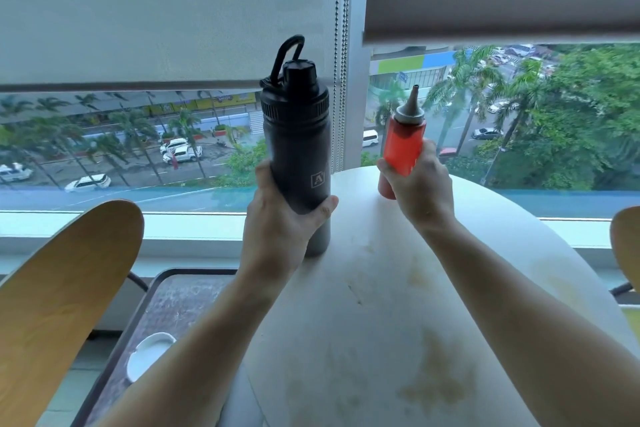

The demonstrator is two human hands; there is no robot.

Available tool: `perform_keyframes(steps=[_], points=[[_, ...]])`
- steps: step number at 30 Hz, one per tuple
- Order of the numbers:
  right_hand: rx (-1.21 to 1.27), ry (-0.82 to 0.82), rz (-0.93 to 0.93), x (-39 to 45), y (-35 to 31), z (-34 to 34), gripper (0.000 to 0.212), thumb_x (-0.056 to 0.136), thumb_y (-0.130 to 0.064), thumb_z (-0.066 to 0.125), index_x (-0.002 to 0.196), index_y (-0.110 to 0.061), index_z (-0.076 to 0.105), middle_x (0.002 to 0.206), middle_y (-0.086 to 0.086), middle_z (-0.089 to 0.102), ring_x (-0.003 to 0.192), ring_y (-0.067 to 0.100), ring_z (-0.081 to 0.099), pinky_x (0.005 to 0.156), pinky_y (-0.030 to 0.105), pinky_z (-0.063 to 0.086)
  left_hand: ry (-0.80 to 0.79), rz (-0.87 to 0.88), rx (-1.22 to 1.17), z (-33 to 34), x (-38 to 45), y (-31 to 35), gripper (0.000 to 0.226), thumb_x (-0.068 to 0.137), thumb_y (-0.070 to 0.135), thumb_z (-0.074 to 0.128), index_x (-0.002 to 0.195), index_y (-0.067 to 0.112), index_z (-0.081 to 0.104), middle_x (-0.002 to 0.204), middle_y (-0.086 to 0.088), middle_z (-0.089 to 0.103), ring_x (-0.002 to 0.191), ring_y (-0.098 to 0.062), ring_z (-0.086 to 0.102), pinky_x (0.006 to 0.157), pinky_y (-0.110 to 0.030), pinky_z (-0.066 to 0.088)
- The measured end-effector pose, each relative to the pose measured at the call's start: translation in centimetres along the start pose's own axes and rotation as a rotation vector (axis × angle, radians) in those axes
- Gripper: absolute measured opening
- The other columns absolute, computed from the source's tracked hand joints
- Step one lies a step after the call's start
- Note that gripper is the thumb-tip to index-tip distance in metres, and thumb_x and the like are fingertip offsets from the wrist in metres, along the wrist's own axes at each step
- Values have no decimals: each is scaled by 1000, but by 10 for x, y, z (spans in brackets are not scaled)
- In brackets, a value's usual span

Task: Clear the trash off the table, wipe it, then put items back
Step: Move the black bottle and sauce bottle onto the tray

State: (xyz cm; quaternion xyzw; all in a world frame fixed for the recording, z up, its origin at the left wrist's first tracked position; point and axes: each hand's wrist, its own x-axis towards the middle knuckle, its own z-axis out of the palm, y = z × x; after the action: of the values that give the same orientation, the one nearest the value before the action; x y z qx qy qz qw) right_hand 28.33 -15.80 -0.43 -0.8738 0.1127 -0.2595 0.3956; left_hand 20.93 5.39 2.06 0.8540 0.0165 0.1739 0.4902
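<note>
A black flask, a red squeeze bottle with grey nozzle, and a white table stained yellowish-brown.

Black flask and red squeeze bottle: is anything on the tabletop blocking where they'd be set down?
Nothing visible does. The left hand grips the black flask, the right hand the red squeeze bottle; the white table beneath shows only stains.

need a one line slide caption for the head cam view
Left hand grips a black flask, right hand a red squeeze bottle, at the far edge of a stained white table.
</note>
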Motion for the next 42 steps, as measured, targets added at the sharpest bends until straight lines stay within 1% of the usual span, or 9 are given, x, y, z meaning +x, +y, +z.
perform_keyframes(steps=[7,11,16,24,28,33,37,38,42], points=[[-22,17,-42,-11,-10,-8,50,84,-48,72,116,-17,50,97,7,68,86,35,64,74,39,48,-9,-7,-14,-1,-1,3,74,72,43,88,126,27,39,120,6,67,101,-23,65,80,-34,52],[-27,24,-63,-17,-16,-13,51,84,-50,71,116,-17,50,98,7,70,84,35,64,71,37,47,-30,-4,-18,-3,-1,4,73,72,44,87,124,28,39,118,7,67,99,-22,65,77,-33,50],[-34,35,-96,-24,-27,-21,55,83,-53,72,118,-17,51,99,7,71,85,33,66,73,38,50,-61,7,-6,-9,1,4,74,72,44,87,125,24,40,119,3,68,101,-27,64,78,-38,53],[-20,22,-134,-44,-56,-26,58,81,-55,74,121,-19,53,99,3,73,87,29,68,71,32,47,-93,2,-27,-36,3,-3,68,69,43,89,117,27,43,113,6,70,98,-26,67,78,-43,57],[9,-7,-149,-59,-77,-19,62,80,-58,75,124,-21,52,106,0,74,90,25,69,74,32,51,-72,19,-39,-62,8,-9,66,69,41,90,113,29,43,110,9,69,94,-22,67,73,-37,56],[63,-44,-160,-80,-109,-5,58,78,-57,76,120,-24,52,105,-5,73,89,22,69,79,40,56,-42,29,-48,-100,15,-23,72,68,39,91,121,27,44,111,11,68,95,-18,67,75,-35,56],[107,-84,-174,-101,-137,13,57,79,-57,76,117,-23,52,103,-6,72,87,21,68,78,41,56,-39,35,-75,-135,16,-43,68,70,35,91,120,27,45,105,21,67,90,3,64,66,-15,51],[116,-91,-178,-106,-144,18,56,79,-56,76,116,-23,52,102,-6,72,86,21,68,78,41,56,-37,32,-89,-143,17,-49,68,70,34,91,119,27,46,105,20,68,89,4,65,68,-16,52],[150,-152,-179,-130,-172,43,55,79,-54,78,116,-23,52,101,-5,72,87,23,67,78,43,55,-23,0,-123,-175,20,-79,67,69,30,93,119,28,47,101,18,72,92,-6,69,81,-37,58]])
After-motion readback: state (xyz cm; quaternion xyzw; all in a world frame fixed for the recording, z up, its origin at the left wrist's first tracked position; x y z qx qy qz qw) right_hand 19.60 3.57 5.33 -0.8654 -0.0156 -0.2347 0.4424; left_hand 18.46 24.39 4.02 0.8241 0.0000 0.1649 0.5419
